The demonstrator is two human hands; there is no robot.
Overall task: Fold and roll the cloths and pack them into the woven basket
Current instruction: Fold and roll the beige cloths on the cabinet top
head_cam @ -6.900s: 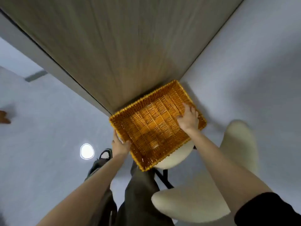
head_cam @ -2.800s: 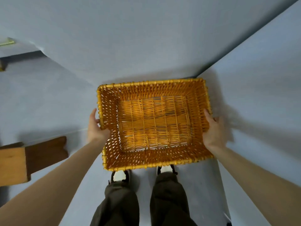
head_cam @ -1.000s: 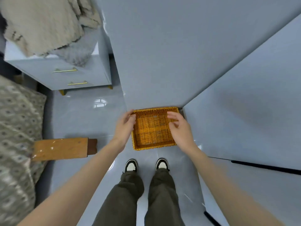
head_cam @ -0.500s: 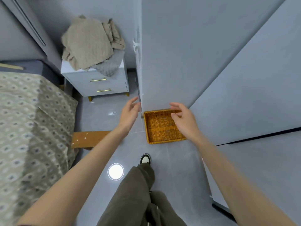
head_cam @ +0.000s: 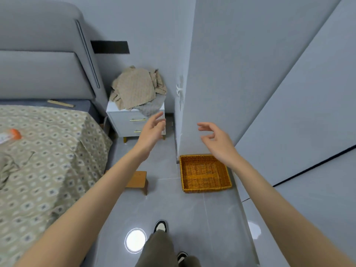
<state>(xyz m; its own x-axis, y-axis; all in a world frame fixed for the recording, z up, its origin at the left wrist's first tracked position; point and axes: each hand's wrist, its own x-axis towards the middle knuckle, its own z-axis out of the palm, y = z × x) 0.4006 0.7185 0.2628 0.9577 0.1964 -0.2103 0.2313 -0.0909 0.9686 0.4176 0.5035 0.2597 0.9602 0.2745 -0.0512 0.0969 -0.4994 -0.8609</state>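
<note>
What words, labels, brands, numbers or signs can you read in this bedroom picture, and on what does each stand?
No text can be read anywhere.
Orange-and-white object on the bed: too blurred to tell whether it carries print.
Black strip on the wall: plain, no writing.
Woven basket, cloths, bedside cabinet: no label shows.

Woven wicker basket [head_cam: 205,173]; nubbly cloths [head_cam: 134,87]; glossy floor tiles [head_cam: 192,218].

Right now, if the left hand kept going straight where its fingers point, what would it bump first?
Probably the grey cloth hanging off the white nightstand, below the beige cloths. The left hand is open and empty, nothing shows between; depth is unclear.
</note>
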